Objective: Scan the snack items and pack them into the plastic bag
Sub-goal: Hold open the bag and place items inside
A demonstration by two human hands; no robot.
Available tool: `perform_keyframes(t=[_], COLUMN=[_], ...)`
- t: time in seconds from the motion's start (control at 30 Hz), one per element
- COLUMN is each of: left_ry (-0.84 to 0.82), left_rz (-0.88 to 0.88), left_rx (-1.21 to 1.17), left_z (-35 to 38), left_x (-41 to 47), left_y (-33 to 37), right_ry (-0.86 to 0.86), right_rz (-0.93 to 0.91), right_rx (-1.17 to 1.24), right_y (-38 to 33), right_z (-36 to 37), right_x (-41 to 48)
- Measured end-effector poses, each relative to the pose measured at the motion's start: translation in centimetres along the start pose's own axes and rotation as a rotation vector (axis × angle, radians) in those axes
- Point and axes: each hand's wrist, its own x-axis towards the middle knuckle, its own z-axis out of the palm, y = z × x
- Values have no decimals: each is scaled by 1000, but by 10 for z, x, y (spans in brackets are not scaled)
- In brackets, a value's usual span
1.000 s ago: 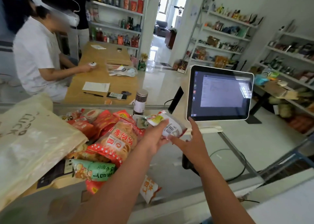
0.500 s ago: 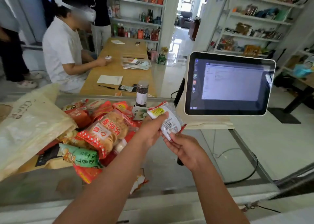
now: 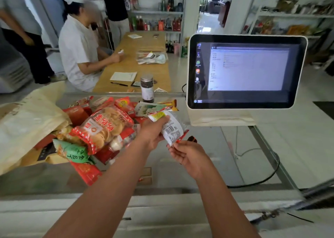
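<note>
My left hand (image 3: pixel 152 134) grips a small white snack packet (image 3: pixel 170 127) with a barcode facing me, held above the glass counter (image 3: pixel 207 165). My right hand (image 3: pixel 188 154) pinches the packet's red lower corner with its fingertips. A dark scanner (image 3: pixel 191 139) shows partly behind my right hand. To the left lies a heap of snack packets (image 3: pixel 104 127), red and green ones. A cream plastic bag (image 3: pixel 27 122) lies at the far left, against the heap.
A white touchscreen register (image 3: pixel 245 71) stands at the counter's right, with a black cable (image 3: pixel 262 176) trailing under the glass. A dark jar (image 3: pixel 147 87) stands behind the heap. Beyond, a seated person in white (image 3: pixel 79 51) at a wooden table, and stocked shelves.
My right hand came down from the packet's top edge to its lower corner. The view has shifted, so the register and heap sit more to the right.
</note>
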Motion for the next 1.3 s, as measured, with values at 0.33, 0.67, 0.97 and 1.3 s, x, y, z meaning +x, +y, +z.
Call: perform_keyframes(t=[0.33, 0.67, 0.97, 1.3], left_ry=[-169, -131, -64, 19], left_rz=[-50, -129, -149, -162], left_rx=[-127, -159, -111, -130], left_z=[6, -5, -3, -7], left_x=[-6, 2, 1, 6], left_y=[-2, -10, -23, -31], right_ry=[-2, 218, 448, 534], right_rz=[-54, -230, -244, -461], right_rx=[-5, -350, -1502, -1231], right_y=[7, 19, 49, 35], right_z=[8, -13, -64, -71], right_x=[-6, -12, 8, -3])
